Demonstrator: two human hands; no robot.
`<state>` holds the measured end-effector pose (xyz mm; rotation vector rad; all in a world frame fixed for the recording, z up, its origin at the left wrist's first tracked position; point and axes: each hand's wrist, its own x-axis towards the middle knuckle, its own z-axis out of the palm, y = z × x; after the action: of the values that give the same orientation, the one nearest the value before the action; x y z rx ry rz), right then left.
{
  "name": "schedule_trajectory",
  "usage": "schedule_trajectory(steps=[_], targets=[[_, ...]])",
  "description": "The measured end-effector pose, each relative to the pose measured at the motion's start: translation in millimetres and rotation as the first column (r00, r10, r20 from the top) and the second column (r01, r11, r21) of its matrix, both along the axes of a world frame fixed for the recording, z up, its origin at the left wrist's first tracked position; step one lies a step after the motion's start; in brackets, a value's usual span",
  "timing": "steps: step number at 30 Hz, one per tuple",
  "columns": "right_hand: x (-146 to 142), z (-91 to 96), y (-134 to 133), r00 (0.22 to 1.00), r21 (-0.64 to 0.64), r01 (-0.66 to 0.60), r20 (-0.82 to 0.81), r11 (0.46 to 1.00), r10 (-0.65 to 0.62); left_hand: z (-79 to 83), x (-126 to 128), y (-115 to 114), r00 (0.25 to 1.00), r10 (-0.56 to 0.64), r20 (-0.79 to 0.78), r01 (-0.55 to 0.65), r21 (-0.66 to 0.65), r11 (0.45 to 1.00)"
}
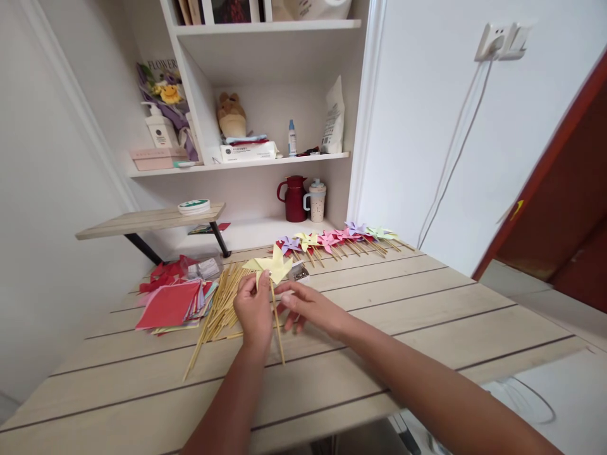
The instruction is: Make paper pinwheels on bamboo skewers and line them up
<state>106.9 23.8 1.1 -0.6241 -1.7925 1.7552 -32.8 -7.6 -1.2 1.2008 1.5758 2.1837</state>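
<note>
My left hand [253,309] is closed around the wooden stick [277,335] of a yellow paper pinwheel [272,266], held just above the table. The pinwheel head stands above my fingers and the stick runs down toward me. Right beside the stick, my right hand [303,304] has its fingers pinched together near the join, and I cannot make out what they hold. A pile of bare wooden sticks [219,308] lies just left of my left hand.
A stack of coloured paper squares [171,304] lies at the left. A row of finished pinwheels [339,240] lines the far edge of the wooden table [427,309]. Shelves behind hold a red jug [294,198], a cup, bottles and a small box of pins [300,272].
</note>
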Motion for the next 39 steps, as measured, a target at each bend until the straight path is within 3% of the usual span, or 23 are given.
schedule_trajectory(steps=[4,12,14,17,20,23,28,35,37,39], targets=[[-8.5,-12.8,-2.2,0.993,0.037,-0.103,0.068,0.994,0.1,-3.7,2.5,1.3,0.999,-0.039,-0.017,0.039,-0.019,0.999],[-0.3,-5.2,14.0,0.992,0.091,0.117,0.026,0.989,-0.12,-11.5,-3.1,10.0,0.952,-0.236,0.196,0.244,-0.017,0.97],[5.9,-0.7,22.7,0.971,0.172,0.234,-0.001,0.957,-0.238,-13.0,-6.4,11.8,0.946,-0.246,0.21,0.251,0.002,0.968],[17.3,4.1,37.3,0.906,0.292,0.414,-0.043,0.862,-0.42,-14.2,-10.4,13.1,0.946,-0.246,0.211,0.251,0.006,0.968],[28.1,7.5,48.5,0.856,0.3,0.508,-0.07,0.808,-0.512,-13.6,-10.3,12.0,0.947,-0.275,0.165,0.282,-0.021,0.959],[33.8,9.4,53.5,0.836,0.273,0.541,-0.072,0.796,-0.543,-11.4,-5.7,8.2,0.948,-0.308,0.081,0.314,-0.071,0.947],[32.4,7.6,54.3,0.849,0.263,0.526,-0.1,0.809,-0.519,-8.9,4.4,1.4,0.923,-0.377,-0.077,0.359,-0.18,0.916],[31.4,6.5,53.5,0.87,0.258,0.489,-0.078,0.833,-0.486,-10.9,12.4,-2.4,0.889,-0.425,-0.171,0.389,-0.206,0.898],[32.2,7.8,50.8,0.899,0.204,0.438,-0.074,0.876,-0.432,-10.2,12.8,-3.0,0.896,-0.406,-0.181,0.373,-0.189,0.908],[32.7,9.1,46.5,0.951,0.092,0.303,-0.084,0.948,-0.296,-8.8,12.4,-3.4,0.91,-0.369,-0.19,0.342,-0.162,0.926]])
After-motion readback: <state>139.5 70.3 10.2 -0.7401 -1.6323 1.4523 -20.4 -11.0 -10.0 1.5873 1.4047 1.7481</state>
